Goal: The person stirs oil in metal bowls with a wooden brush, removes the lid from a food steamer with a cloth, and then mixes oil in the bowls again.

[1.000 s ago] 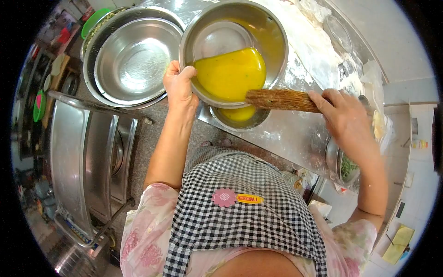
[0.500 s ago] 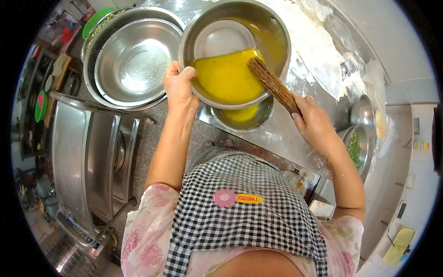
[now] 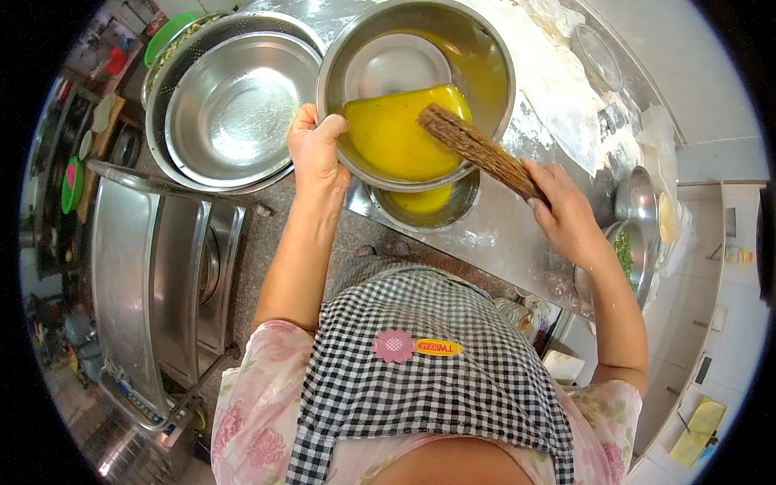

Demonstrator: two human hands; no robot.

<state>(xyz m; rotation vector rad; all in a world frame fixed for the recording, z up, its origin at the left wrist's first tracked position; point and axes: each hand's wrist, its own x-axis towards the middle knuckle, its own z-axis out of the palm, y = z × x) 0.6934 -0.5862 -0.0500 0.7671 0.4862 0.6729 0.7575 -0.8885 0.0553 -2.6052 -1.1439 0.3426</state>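
My left hand (image 3: 318, 149) grips the left rim of a deep metal basin (image 3: 489, 89), thumb over the edge. The basin is tilted towards me, and yellow liquid (image 3: 404, 133) pools against its near side. Below its near edge, a smaller metal bowl (image 3: 465, 202) also has yellow liquid in it and is partly hidden. Closed round the near end of a rough brown bundled-fibre brush (image 3: 485, 149) is my right hand (image 3: 570, 214). The brush slants across the basin's right rim, its far end over the yellow liquid; I cannot tell whether it touches.
Nested metal basins (image 3: 242, 105) stand to the left, beside a green container (image 3: 166, 39). White flour (image 3: 558, 105) and plastic sheeting cover part of the metal table (image 3: 517, 242). At the right is a bowl of chopped greens (image 3: 622, 255). A metal cart (image 3: 125, 267) stands at lower left.
The brush's far end has moved slightly left and nearer me over the liquid. My right hand has shifted a little right. The tilted basin has moved slightly right with my left hand.
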